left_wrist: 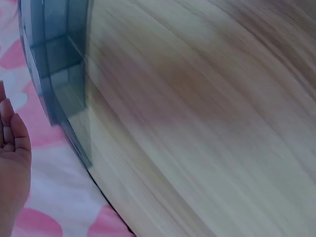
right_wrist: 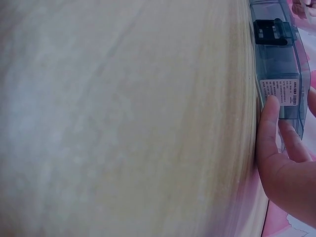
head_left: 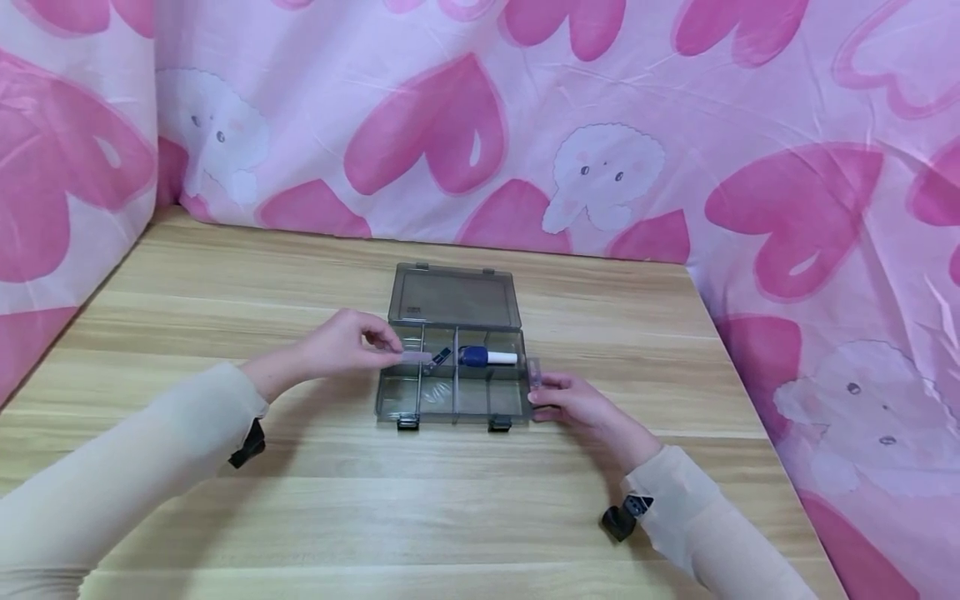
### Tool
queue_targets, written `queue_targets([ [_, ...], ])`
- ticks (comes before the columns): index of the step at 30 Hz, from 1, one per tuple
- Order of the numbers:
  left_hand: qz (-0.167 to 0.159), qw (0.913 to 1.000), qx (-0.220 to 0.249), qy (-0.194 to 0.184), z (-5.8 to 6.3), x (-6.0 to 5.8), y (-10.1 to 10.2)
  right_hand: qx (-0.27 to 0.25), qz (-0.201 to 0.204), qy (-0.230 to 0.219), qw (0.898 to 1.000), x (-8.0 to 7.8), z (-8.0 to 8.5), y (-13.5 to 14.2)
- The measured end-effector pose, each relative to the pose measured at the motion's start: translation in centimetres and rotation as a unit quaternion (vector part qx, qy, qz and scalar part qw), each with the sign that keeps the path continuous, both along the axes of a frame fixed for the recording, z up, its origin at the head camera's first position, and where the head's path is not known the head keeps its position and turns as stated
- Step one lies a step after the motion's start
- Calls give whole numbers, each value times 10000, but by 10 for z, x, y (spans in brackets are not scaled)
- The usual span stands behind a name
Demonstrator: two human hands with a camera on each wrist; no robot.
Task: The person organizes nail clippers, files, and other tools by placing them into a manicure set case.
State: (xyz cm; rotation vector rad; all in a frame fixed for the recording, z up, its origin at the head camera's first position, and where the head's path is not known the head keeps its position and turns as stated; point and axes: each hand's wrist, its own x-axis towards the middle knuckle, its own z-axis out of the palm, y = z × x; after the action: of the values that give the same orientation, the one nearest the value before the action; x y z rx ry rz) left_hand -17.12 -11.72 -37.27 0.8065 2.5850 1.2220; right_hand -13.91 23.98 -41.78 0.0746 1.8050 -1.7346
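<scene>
A clear grey divided case (head_left: 472, 417) lies with its lid (head_left: 454, 296) folded back. My left hand (head_left: 348, 343) pinches a short, flat, pale strip (head_left: 415, 357) over the case's left compartments. In the left wrist view the left hand (left_wrist: 12, 168) shows only partly at the edge, the strip out of sight. My right hand (head_left: 573, 406) grips the case's right side. Seen from the right wrist, one finger of the right hand (right_wrist: 286, 163) touches the white printed label (right_wrist: 280, 92). A dark nail clipper (head_left: 441, 358) and a blue nail polish bottle (head_left: 474, 357) with a white cap lie in back compartments.
The case rests on a wood-grain table (head_left: 450, 508), two black latches (head_left: 408, 422) at its front edge. A small clear piece (head_left: 535, 372) stands at its right wall. Pink heart-patterned cloth (head_left: 480, 125) hangs behind and at both sides of the table.
</scene>
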Motion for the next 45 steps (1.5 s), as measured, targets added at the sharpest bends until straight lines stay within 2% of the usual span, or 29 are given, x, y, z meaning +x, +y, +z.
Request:
queue_targets([
  [4,-172,9998,18,-4,2,-1,13,-55,29,23,10000,0,1,0],
  [10,-343,9989,76,-308,2,0,30,-27,105,21,9999,-1,0,0],
  [16,-344,9990,-6,-302,0,0,44,-21,147,13,9999,-3,-3,0],
  [23,-376,9989,109,-240,-2,1,58,84,164,15,9998,-2,-1,-2],
  [38,-269,9983,224,-461,-5,2,83,-72,114,79,9999,0,-2,1],
  [45,-314,9984,343,-327,-7,4,98,8,58,8,10000,0,1,1],
])
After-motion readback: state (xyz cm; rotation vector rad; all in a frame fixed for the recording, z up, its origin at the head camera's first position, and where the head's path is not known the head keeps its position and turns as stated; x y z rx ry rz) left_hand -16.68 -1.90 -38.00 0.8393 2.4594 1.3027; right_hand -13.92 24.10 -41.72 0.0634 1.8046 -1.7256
